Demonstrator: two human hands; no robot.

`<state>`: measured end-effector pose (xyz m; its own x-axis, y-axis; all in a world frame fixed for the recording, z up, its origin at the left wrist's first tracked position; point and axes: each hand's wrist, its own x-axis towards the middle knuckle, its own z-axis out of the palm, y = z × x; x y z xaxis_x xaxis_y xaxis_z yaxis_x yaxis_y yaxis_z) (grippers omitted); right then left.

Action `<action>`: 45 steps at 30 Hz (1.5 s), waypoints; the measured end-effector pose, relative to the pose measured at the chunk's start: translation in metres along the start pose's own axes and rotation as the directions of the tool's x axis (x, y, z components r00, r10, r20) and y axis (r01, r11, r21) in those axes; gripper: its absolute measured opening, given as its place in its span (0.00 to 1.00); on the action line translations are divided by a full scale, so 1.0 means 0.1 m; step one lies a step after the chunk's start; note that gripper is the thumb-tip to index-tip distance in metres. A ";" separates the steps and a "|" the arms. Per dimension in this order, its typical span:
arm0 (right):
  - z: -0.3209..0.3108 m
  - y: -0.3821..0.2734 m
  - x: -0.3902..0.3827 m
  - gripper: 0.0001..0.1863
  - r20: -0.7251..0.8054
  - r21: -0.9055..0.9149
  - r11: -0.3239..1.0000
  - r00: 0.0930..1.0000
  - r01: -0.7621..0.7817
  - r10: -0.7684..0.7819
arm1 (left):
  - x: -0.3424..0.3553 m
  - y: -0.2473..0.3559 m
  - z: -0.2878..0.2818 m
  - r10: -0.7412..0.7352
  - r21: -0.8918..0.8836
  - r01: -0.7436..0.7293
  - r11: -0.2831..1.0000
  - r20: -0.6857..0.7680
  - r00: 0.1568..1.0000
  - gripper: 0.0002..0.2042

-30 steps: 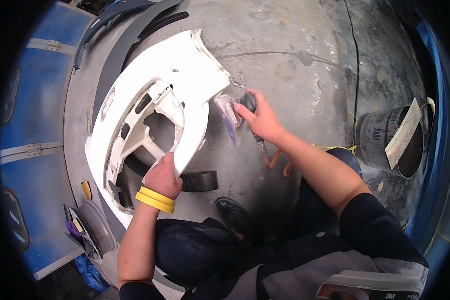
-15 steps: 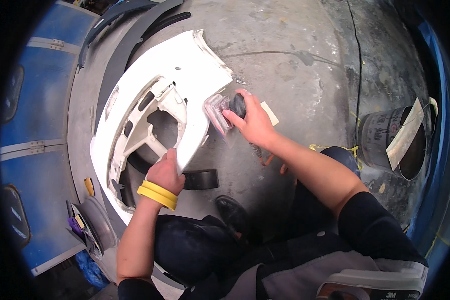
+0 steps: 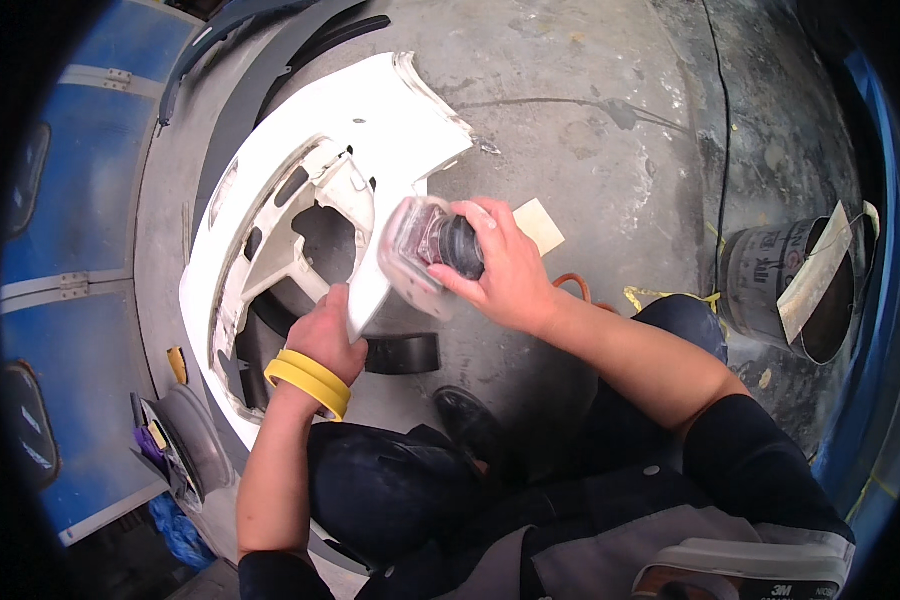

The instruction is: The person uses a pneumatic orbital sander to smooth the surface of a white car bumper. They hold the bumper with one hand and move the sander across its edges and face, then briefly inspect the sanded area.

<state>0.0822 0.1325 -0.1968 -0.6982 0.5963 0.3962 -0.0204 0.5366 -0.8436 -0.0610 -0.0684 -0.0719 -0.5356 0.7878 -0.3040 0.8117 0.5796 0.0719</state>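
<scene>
A white car bumper point(image 3: 370, 85) with large cut-out openings stands before me, a bit left of the middle. My left hand point(image 3: 328, 337) is wrapped round its near edge, below the round opening. Yellow tape rolls point(image 3: 307, 382) sit round my left wrist. In my right hand point(image 3: 505, 265) is a palm sander point(image 3: 460, 247) with a black rounded top. Its pad end is smeared by motion and lies against the bumper's right edge; whether it presses on it I cannot tell. An orange hose point(image 3: 573, 284) shows behind my right hand.
On the right stands a metal bucket point(image 3: 755, 285) with a flat board point(image 3: 813, 278) across it. A pale square sheet point(image 3: 539, 227) lies on the concrete floor. Dark trim pieces point(image 3: 232, 115) lie behind the bumper. A wheel rim point(image 3: 198, 445) stands at left, near blue panels point(image 3: 80, 235).
My right hand has brought the sander nearer and onto the bumper's right edge. The bumper has shifted slightly, and my left hand keeps its hold. More of the pale sheet shows.
</scene>
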 end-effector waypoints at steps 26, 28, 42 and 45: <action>-0.21 0.12 0.25 0.36 0.144 0.047 0.976 0.969 -0.211 0.202 | 0.01 -0.01 -0.01 -0.033 0.031 0.031 0.999 0.047 0.998 0.20; -0.21 0.18 0.32 0.36 0.204 0.032 0.980 0.961 -0.197 0.187 | 0.02 -0.01 0.00 -0.049 0.055 0.046 0.997 0.054 0.997 0.21; -0.09 0.18 0.47 0.41 0.221 -0.025 0.943 0.918 -0.332 0.329 | 0.16 -0.11 0.07 -0.006 0.108 -0.006 0.994 0.114 0.993 0.24; -0.08 0.25 0.50 0.41 0.193 -0.032 0.925 0.905 -0.380 0.378 | 0.17 -0.12 0.07 -0.002 0.117 -0.011 0.993 0.110 0.994 0.24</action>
<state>0.0523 0.1803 -0.1952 -0.7778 0.6278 -0.0302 0.2687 0.2886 -0.9190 -0.0780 -0.0635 -0.0848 -0.5085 0.7589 -0.4068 0.8392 0.5426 -0.0366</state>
